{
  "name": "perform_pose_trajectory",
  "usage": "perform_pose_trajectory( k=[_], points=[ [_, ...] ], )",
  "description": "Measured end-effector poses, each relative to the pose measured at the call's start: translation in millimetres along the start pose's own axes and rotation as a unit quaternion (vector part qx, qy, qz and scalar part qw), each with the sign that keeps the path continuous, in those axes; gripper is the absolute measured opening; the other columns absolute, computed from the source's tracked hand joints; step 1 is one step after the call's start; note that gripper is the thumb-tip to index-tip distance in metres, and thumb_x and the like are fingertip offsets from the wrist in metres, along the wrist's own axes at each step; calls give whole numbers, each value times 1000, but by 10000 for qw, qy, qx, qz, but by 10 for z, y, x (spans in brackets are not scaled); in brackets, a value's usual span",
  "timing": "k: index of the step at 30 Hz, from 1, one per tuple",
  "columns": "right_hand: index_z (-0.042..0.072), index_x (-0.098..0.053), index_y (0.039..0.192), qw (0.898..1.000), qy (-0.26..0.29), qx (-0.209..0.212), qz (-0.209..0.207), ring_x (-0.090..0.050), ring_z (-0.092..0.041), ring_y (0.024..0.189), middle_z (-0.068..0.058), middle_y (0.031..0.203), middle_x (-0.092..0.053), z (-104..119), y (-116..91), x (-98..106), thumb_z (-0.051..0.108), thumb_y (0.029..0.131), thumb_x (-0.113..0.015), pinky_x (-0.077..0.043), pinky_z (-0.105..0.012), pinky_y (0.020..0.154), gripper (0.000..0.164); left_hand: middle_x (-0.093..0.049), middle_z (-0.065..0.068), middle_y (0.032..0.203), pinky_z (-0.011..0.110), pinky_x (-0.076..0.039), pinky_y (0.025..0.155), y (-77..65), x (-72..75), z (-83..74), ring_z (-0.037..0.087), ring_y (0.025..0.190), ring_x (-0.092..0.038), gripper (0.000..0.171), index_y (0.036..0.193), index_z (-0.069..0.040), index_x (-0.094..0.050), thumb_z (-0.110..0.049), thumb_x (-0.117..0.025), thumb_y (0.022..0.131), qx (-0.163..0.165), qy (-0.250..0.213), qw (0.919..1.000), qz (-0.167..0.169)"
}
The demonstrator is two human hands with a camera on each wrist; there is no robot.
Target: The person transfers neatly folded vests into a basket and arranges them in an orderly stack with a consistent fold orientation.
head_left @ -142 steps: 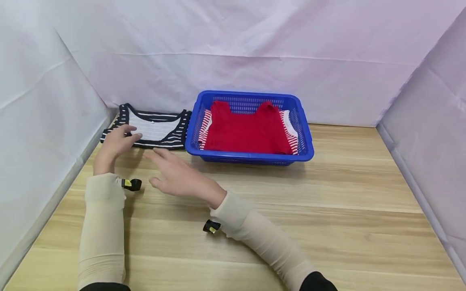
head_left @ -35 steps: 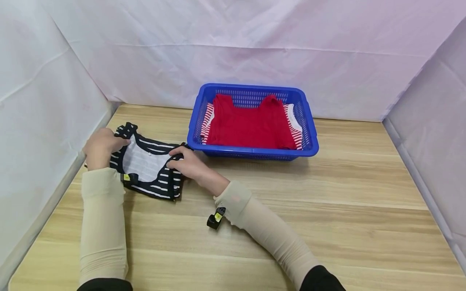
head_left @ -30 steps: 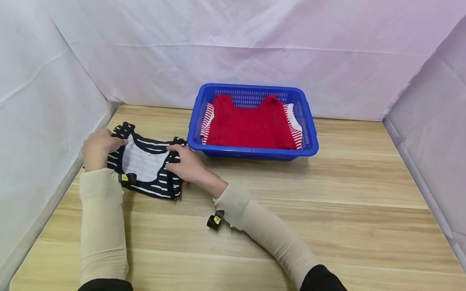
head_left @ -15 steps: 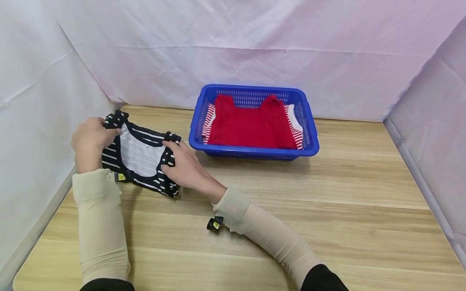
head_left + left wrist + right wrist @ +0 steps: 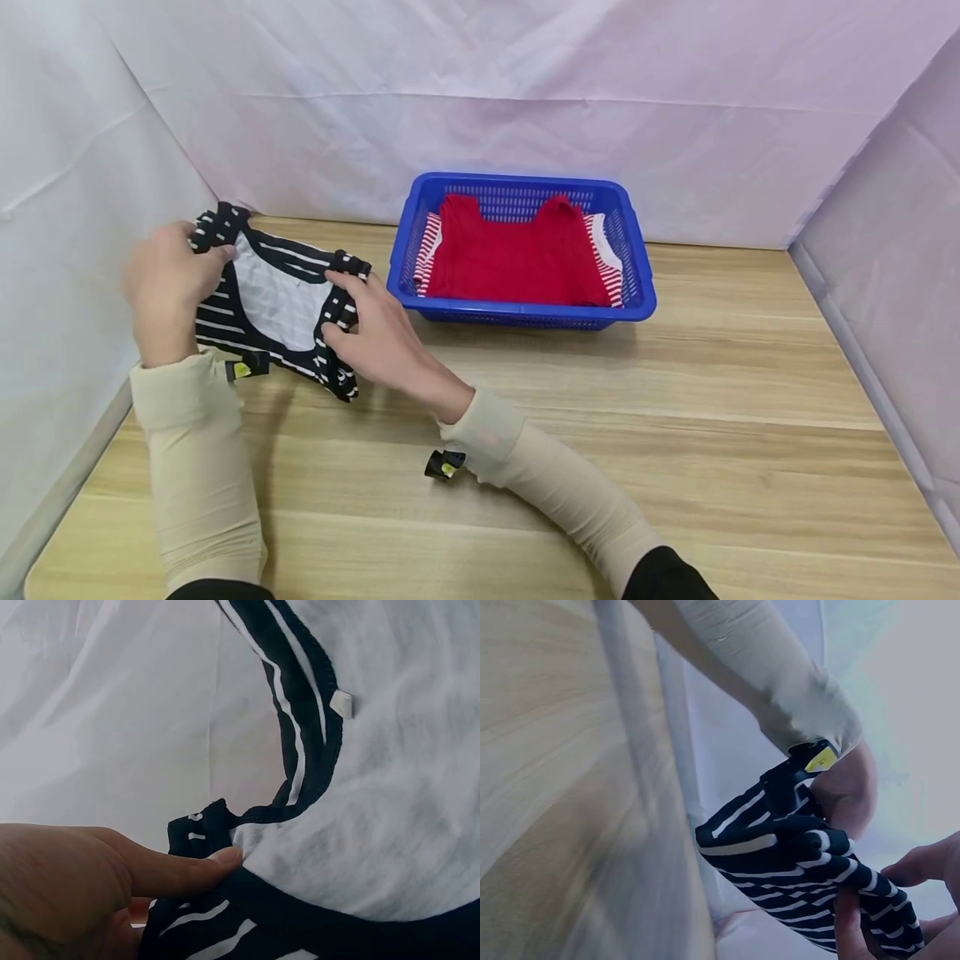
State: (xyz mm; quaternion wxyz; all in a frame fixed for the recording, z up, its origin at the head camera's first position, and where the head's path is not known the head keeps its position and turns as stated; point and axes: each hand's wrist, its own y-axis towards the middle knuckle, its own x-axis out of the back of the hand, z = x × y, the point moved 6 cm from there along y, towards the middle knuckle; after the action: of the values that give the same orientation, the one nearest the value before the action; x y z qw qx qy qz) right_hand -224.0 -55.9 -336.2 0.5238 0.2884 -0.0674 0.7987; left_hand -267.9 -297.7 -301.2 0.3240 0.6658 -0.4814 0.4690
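Both hands hold up a folded black-and-white striped tank top over the left part of the table, its pale inner side showing at the neckline. My left hand pinches one shoulder strap; in the left wrist view its thumb presses on the dark edging beside a small white label. The other strap is gripped between the thumb and fingers of my right hand. From the right wrist camera, the striped cloth bunches near those fingers, and its lower edge appears clear of the wood.
Just right of the hands stands a blue plastic basket on the wooden table. Inside lies a folded red top over a red-and-white striped garment. White cloth walls close off the back and sides.
First lying flat beside the basket, the tank top was taken by both hands and drawn nearer. Since half a second ago it has been lifted, moving left and tilting, its left end higher.
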Motion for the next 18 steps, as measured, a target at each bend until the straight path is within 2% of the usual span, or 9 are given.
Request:
perform_pose_trajectory(
  k=[2,5,11,16,18],
  points=[
    [23,-41,146,9998,147,41,-91,-46,-8,47,4,123,-41,44,-18,48,24,88,-61,-44,-21,58,61,-37,29,139,63,-35,83,-10,28,-33,56,116,-35,78,146,5,-32,-51,-47,93,-8,-24,10000,-49],
    [22,-43,145,9993,256,123,-233,-46,-7,47,5,113,-42,101,-43,113,25,88,-60,-43,-21,51,59,-37,29,140,63,-35,83,-20,52,-59,56,116,-35,80,147,3,-32,-54,-47,93,-54,-94,9999,-90],
    [22,-45,143,9985,363,260,-318,-46,-8,45,5,107,-43,206,-83,216,23,89,-61,-43,-21,47,57,-37,29,140,63,-33,85,-51,74,-96,55,119,-34,80,147,3,-33,-53,-48,92,-224,-357,9990,-140],
    [22,-46,143,9976,587,273,-226,-50,-7,44,3,113,-42,270,-110,306,22,89,-60,-46,-21,49,55,-36,26,142,61,-31,89,-62,95,-163,52,122,-33,79,147,2,-33,-53,-48,93,-284,-503,9982,-187],
    [21,-46,143,9973,640,265,-234,-51,-6,45,2,115,-42,280,-109,354,22,89,-60,-47,-21,51,55,-41,25,139,59,-32,88,-59,111,-199,51,120,-37,75,145,2,-39,-51,-49,93,-336,-601,9971,-319]
  ],
)
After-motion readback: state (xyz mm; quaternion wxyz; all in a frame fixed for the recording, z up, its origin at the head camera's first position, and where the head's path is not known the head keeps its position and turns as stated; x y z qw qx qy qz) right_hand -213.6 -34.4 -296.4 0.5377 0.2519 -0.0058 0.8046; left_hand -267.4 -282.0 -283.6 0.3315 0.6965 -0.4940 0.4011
